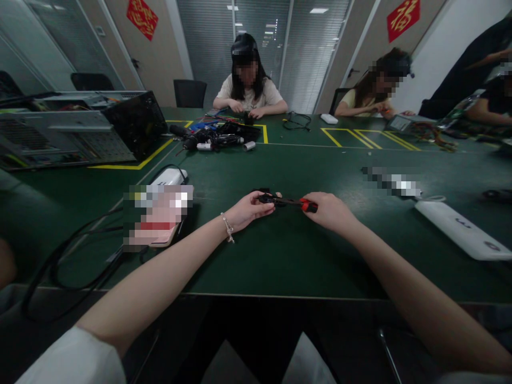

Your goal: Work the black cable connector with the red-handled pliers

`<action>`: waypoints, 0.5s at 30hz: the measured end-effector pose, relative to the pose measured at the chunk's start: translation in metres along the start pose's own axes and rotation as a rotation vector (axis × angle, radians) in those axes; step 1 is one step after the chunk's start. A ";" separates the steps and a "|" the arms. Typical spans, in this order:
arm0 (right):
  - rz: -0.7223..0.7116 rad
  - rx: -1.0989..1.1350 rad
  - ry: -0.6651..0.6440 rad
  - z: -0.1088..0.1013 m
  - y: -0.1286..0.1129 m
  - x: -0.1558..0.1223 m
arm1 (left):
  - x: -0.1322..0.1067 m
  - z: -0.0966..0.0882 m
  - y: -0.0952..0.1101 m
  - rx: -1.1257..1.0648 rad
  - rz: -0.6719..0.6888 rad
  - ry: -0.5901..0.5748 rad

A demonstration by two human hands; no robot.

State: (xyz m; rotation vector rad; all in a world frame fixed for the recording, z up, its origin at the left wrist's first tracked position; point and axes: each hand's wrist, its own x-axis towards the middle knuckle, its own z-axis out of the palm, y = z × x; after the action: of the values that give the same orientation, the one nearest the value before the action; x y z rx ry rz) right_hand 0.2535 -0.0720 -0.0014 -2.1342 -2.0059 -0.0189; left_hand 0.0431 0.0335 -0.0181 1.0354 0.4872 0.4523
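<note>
Just beyond the middle of the green table, my left hand [247, 212] pinches a small black part [265, 199] between thumb and fingers. My right hand [333, 211] is closed around the red and black handle of a screwdriver [307, 205]. Its thin dark shaft points left and reaches the black part; whether the tip sits in it I cannot tell. Dark bits lie just behind my left fingertips, too small to name.
The green table [288, 266] carries a phone [160, 218] and cables [60, 266] at left. An opened computer case [72, 133] stands behind them. A heap of black parts [220, 134] lies before a seated person [250, 93]. To the right is a white power bank [460, 226].
</note>
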 end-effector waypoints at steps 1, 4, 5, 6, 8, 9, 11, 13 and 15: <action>0.003 0.007 -0.001 0.000 0.000 0.000 | 0.000 0.000 0.000 0.003 -0.002 0.002; -0.022 -0.029 0.032 -0.001 -0.001 -0.001 | 0.000 -0.002 0.000 0.014 -0.001 0.000; -0.038 -0.049 0.049 -0.002 -0.001 -0.001 | 0.000 -0.002 0.000 0.017 -0.001 -0.002; -0.055 -0.065 0.061 -0.002 0.000 -0.001 | 0.000 -0.002 0.000 0.018 0.001 -0.004; -0.072 -0.080 0.072 -0.002 0.000 -0.001 | 0.000 -0.001 0.001 0.015 0.000 -0.006; -0.069 -0.079 0.068 -0.003 0.000 -0.001 | -0.001 0.000 0.001 0.012 0.000 -0.005; -0.037 -0.058 0.047 -0.002 0.000 -0.001 | -0.001 0.001 0.002 0.008 -0.004 0.004; 0.007 -0.013 0.011 -0.002 -0.001 0.000 | -0.001 0.001 0.002 0.006 -0.006 0.017; 0.039 0.033 -0.024 -0.001 -0.002 0.000 | -0.001 0.001 0.001 0.004 -0.005 0.022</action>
State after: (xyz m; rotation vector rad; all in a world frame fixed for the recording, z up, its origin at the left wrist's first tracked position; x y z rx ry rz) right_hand 0.2518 -0.0722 -0.0004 -2.1623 -1.9635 0.0453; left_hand 0.0426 0.0327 -0.0161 1.0337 0.5104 0.4593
